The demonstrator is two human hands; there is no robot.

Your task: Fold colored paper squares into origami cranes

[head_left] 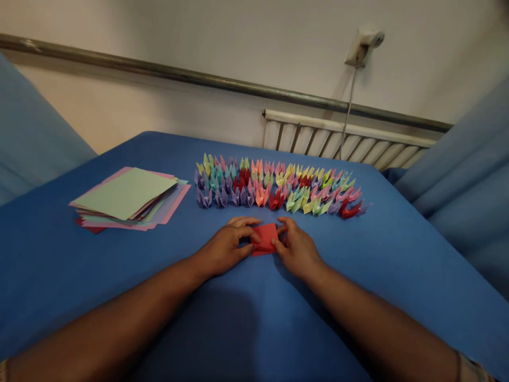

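Note:
A small red sheet of folded paper (265,238) lies between my two hands in the middle of the blue-covered table (167,297). My left hand (233,242) grips its left side, with fingers resting over the top edge and face. On the right side, my right hand (295,244) pinches the paper between the thumb in front and the fingers behind. Several layers show along the lower edge of the paper. Just beyond my hands stand rows of folded paper cranes (261,194) in purple, pink, red, yellow, green and blue.
To the left lies an uneven stack of coloured paper sheets (127,193), pale green on top. Behind the table are a wall rail (191,77), a white radiator (310,121) and a socket with a plug and cord (361,48). Blue curtains (469,175) hang at both sides.

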